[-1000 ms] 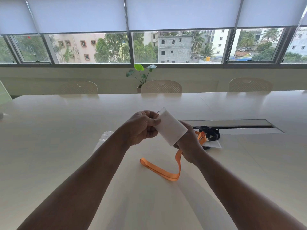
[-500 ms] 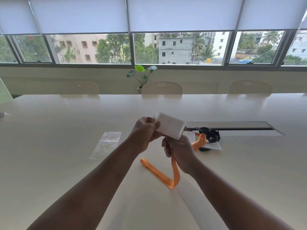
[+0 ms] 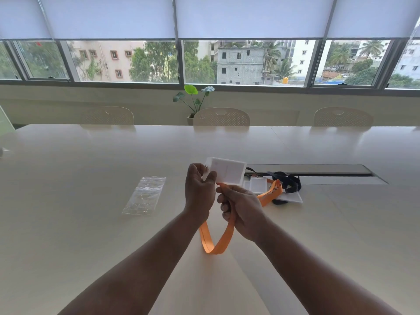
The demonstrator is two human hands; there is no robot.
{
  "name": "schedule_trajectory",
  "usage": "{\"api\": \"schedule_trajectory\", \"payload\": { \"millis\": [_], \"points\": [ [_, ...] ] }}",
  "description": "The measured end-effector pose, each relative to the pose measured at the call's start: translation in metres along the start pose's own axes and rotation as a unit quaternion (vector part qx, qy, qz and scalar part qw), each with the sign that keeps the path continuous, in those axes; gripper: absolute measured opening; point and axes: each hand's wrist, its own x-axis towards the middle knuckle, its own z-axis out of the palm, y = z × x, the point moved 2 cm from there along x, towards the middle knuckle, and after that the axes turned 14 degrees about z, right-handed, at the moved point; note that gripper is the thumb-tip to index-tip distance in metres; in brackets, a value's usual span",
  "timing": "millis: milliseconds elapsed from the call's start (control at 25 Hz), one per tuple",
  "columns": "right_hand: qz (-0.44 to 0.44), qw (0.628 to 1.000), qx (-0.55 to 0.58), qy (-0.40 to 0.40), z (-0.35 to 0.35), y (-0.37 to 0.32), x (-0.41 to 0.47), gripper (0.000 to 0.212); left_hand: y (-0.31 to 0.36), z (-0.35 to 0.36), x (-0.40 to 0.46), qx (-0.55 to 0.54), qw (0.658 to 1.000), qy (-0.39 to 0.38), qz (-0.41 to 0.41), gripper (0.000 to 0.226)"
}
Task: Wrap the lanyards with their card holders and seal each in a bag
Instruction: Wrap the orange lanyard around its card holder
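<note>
Over the last second the white card holder [image 3: 225,172] has swung from a steep tilt, its far corner high, to lying nearly level above the table [image 3: 91,246], and the right hand [image 3: 244,210] has come out from behind it to a spot just below its near edge. That reads as the start of the winding: the holder is squared up as a spool and the strap is being fed toward it. The left hand [image 3: 198,189] pinches the holder's left end, thumb on top near the metal clip, fingers curled beneath. The right hand is closed around the orange lanyard [image 3: 216,243], its index finger reaching up to touch the holder's lower edge. The holder's long axis now runs left to right across the scene, its broad face turned up and toward the person, clip end to the left. The strap hangs from the hands in a slack loop whose bend rests on the table close to the person; a second stretch trails off right toward the black lanyard [image 3: 288,181] and its own card holder [image 3: 258,185] lying by the cable slot. A clear zip bag [image 3: 145,195] waits flat well to the left, untouched, so no wrap looks complete yet and bagging is still ahead.
</note>
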Motion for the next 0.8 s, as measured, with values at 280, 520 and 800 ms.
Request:
{"api": "schedule_trajectory", "payload": {
  "millis": [280,520,800],
  "points": [
    [-0.107,0.989,0.066,0.074,-0.006,-0.028,-0.007,0.021,-0.012,-0.015,0.002,0.138,0.987,-0.049,0.066,0.031],
    [-0.162,0.985,0.058,0.027,-0.020,-0.068,-0.019,0.038,-0.010,-0.019,0.004,0.159,0.970,-0.178,0.032,0.030],
    [-0.160,0.985,0.050,0.040,-0.051,-0.100,-0.018,0.052,0.008,-0.025,0.004,0.023,0.954,-0.295,-0.047,0.033]
  ]
}}
